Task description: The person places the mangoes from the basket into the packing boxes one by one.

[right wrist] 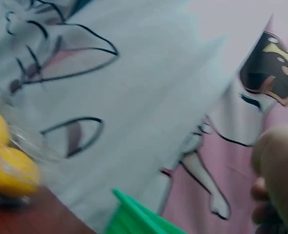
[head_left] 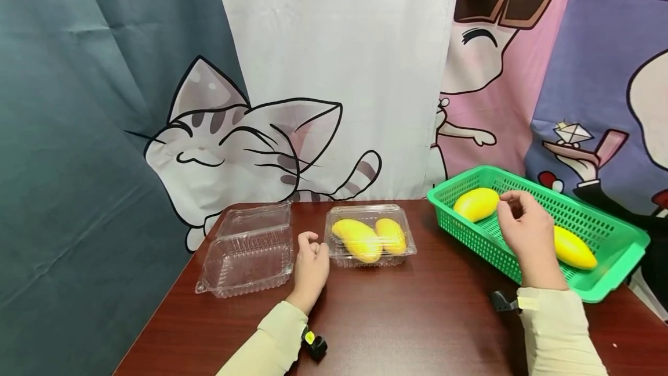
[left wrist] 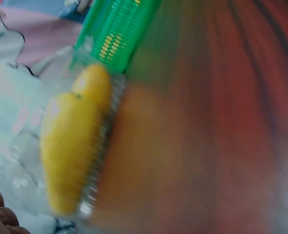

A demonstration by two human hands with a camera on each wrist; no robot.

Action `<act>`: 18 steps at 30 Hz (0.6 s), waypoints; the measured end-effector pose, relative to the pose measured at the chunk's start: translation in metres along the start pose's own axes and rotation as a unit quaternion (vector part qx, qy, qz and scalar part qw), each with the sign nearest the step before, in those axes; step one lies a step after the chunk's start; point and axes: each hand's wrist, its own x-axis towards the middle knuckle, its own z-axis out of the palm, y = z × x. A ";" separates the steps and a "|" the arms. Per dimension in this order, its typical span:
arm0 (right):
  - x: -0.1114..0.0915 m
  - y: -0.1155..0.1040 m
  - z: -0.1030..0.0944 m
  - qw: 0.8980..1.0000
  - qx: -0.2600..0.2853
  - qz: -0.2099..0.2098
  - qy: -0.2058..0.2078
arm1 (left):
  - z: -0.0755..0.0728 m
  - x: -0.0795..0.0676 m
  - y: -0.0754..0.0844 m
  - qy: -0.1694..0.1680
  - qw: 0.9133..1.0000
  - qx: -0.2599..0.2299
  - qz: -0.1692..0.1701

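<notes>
My left hand point(head_left: 311, 264) is between two clear plastic clamshell boxes, its fingers loosely bent and holding nothing. Right beside those fingers is the closed clamshell point(head_left: 373, 212), with two yellow mangoes point(head_left: 358, 241) inside. On the other side lies the second clamshell point(head_left: 245, 260), its lid raised and no fruit in it. Over the green basket point(head_left: 621, 274) hangs my right hand point(head_left: 528, 238), fingers loosely bent with nothing between them. One mango point(head_left: 476, 204) shows just left of its fingertips. Another mango point(head_left: 574, 248) lies to the right, partly hidden by the wrist.
Everything stands on a dark red-brown wooden table point(head_left: 417, 318). Close behind the table hangs a cartoon-printed curtain point(head_left: 344, 33). The basket reaches toward the table's right edge, and the lidded-open box sits near the left edge.
</notes>
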 end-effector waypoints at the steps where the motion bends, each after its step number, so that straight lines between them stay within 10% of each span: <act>1: 0.003 0.004 -0.005 1.000 -0.018 0.000 -0.015 | -0.002 0.000 0.004 -0.002 1.000 0.005 0.003; 11: 0.018 0.051 -0.041 0.976 -0.165 0.009 -0.144 | -0.062 0.028 0.039 0.043 0.997 -0.017 0.063; 18: 0.021 0.064 -0.052 0.953 -0.196 0.033 -0.228 | -0.151 0.059 0.050 0.013 0.993 0.115 -0.034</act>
